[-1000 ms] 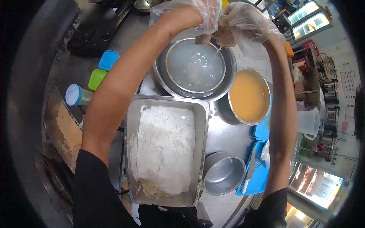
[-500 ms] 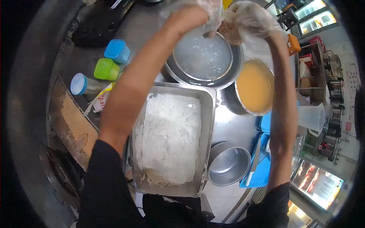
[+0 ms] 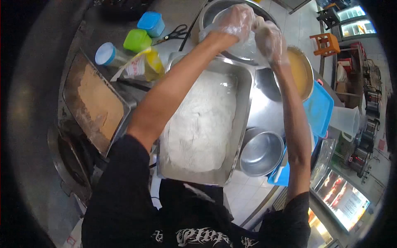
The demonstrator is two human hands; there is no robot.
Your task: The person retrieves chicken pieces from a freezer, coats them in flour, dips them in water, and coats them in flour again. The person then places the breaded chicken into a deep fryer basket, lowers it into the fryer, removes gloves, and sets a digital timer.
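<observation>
My left hand point(image 3: 239, 20), in a clear plastic glove, is closed over the bowl of cloudy water point(image 3: 206, 18); what it grips is hidden. Beside it, my right hand point(image 3: 271, 41), also gloved, has its fingers pressed together. A small pale piece point(image 3: 259, 22) shows between the two hands, too unclear to name. Nearer my body lies a deep metal tray point(image 3: 249, 103) with white flour point(image 3: 202, 124) in it. To the right of the water bowl, partly behind my right forearm, is a pot of orange-yellow liquid point(image 3: 300, 72).
An empty metal bowl point(image 3: 261, 153) and blue trays point(image 3: 318, 107) are on the right. Leftward are a tray of brownish powder point(image 3: 99, 107), a yellow-and-white bag point(image 3: 142, 68), scissors point(image 3: 175, 33), and blue point(image 3: 151, 24), green point(image 3: 137, 40) and blue-lidded point(image 3: 106, 53) containers.
The view has shifted, so the flour tray and bowls sit further right and higher. My hands have come closer together over the water; the brownish pieces seen between them earlier no longer show.
</observation>
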